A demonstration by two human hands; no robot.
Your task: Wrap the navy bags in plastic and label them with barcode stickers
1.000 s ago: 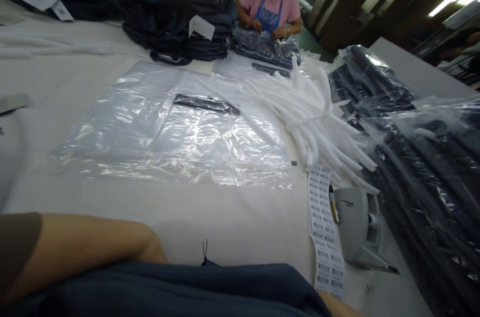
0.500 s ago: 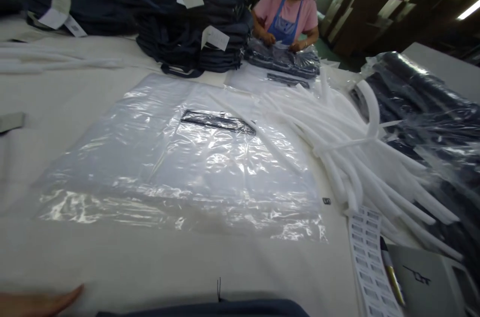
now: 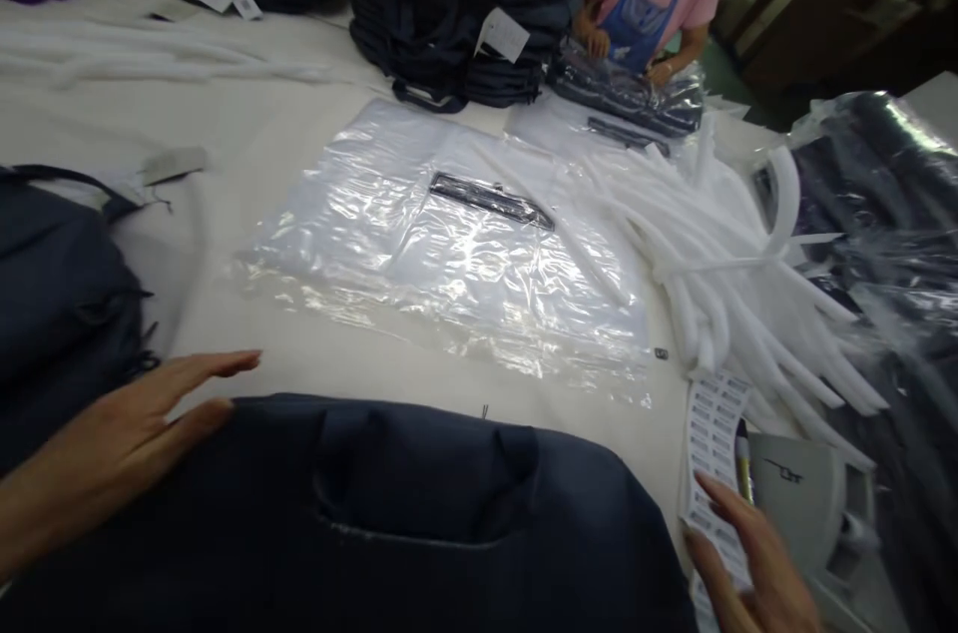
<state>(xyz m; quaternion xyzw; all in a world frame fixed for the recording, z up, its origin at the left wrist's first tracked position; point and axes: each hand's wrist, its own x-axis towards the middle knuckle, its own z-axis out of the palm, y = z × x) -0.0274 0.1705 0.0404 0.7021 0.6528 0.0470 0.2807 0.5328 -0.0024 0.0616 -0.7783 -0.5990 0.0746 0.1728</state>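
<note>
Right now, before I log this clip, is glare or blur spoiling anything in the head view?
Head view: glare streaks the clear plastic bag, the dark navy garment in front loses detail in shadow, and the wide lens bends the picture's edges.

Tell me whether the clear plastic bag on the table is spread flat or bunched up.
Spread flat: the clear plastic bag lies smoothed out on the table, only lightly wrinkled, with no gathered folds.
</note>
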